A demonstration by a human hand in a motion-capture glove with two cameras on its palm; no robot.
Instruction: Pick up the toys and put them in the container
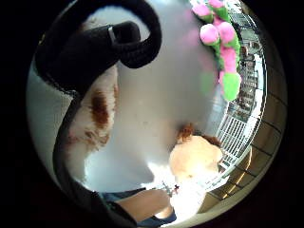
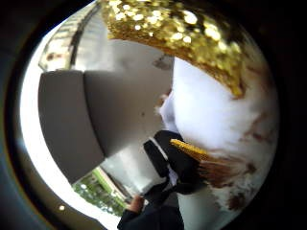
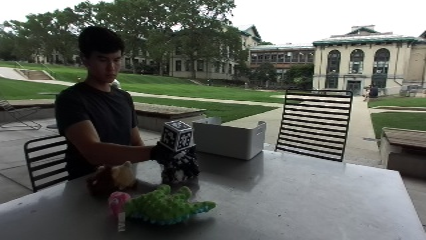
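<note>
My gloved right hand (image 3: 165, 152) grips a white plush toy (image 3: 180, 173) with brown patches and a gold sequin part, just above the table (image 3: 299, 200). Its fur (image 1: 97, 111) fills much of the little finger side palm view. In the thumb side view, the sequins (image 2: 177, 28) and white fur (image 2: 211, 110) sit close to the palm, with black fingers (image 2: 178, 163) curled against them. The grey-white container (image 3: 229, 138) stands behind the hand; its wall (image 2: 86, 115) shows nearby. A green and pink plush (image 3: 163, 206) (image 1: 221, 42) and a tan plush (image 3: 114, 177) (image 1: 194, 159) lie on the table.
A black slatted chair (image 3: 314, 125) stands behind the table's far side, and another chair (image 3: 43, 155) holds the person. The table's right half stretches out beyond the container. The bare left hand does not show.
</note>
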